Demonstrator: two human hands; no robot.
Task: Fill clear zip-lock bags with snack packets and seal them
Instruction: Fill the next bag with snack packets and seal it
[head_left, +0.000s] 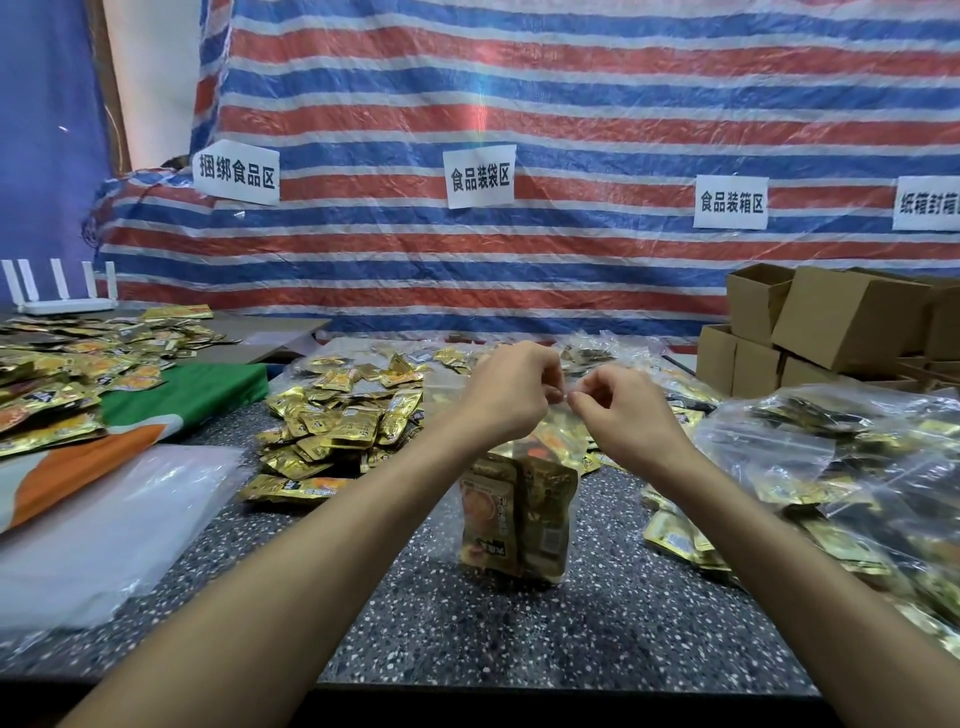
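Between the two hands, a clear zip-lock bag (511, 519) stands upright, pinched at its mouth.

The left hand (506, 387) and right hand (618, 402) meet almost fingertip to fingertip, each narrowed, with curled fingers nipping the bag's top strip. Below them the bag drops straight to the speckled table (519, 634), so the snack packets (491, 514) sink to its base and leave the mouth slack for pressing together. This looks like the sealing step, though whether the zip is closed cannot be told. Loose packets (343, 415) lie heaped beyond the left hand and filled bags (831, 467) are piled outside the right. Flat empty bags (104, 525) sit beside the left forearm, probably kept within easy reach.
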